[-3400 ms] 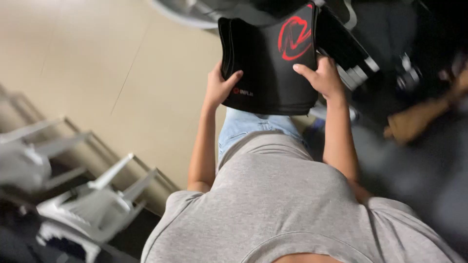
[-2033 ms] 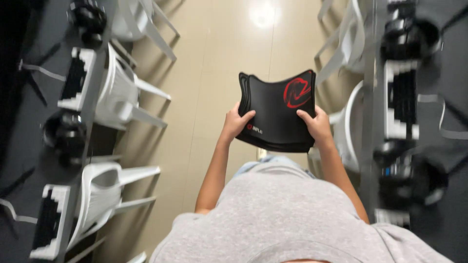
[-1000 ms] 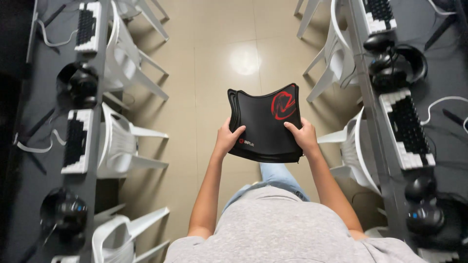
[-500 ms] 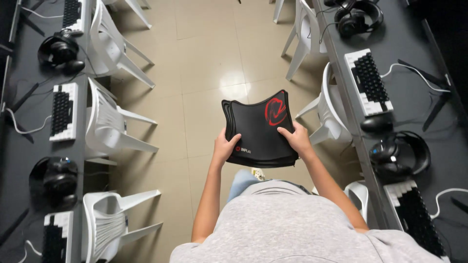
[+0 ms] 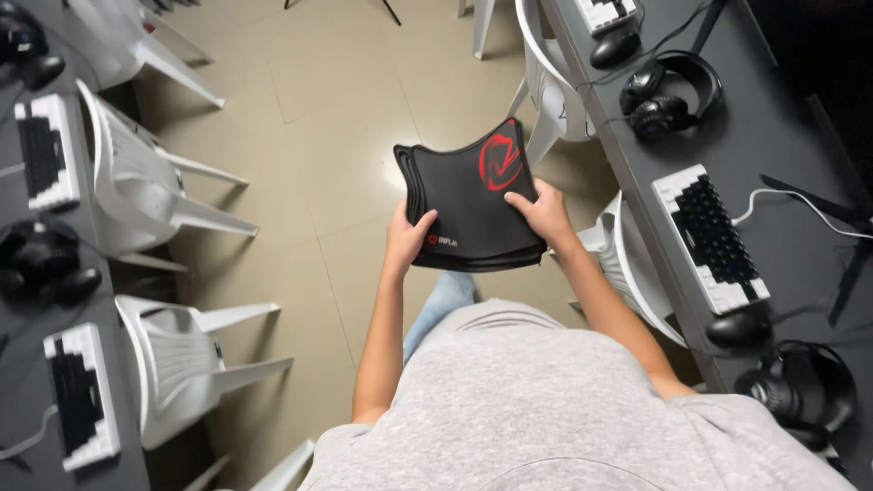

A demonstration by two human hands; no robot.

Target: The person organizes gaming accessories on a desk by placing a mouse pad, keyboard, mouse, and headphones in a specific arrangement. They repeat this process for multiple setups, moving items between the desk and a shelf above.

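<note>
I hold a stack of black mouse pads [image 5: 468,195] with a red emblem in front of my chest, above the tiled floor. My left hand [image 5: 408,236] grips the stack's near left corner, thumb on top. My right hand [image 5: 544,212] grips the near right edge, fingers spread over the top pad. The stack curves slightly between both hands. How many pads are in the stack cannot be told.
A dark desk [image 5: 791,127] on the right carries a white keyboard [image 5: 711,238], mice and black headphones [image 5: 668,95]. A similar desk on the left has keyboards [image 5: 80,395] and headphones [image 5: 41,264]. White plastic chairs [image 5: 186,359] line both sides of the tiled aisle.
The view has shifted along the aisle between the desks, the right desk coming closer. The pads stay in both hands, now tilted a little more to the right.
</note>
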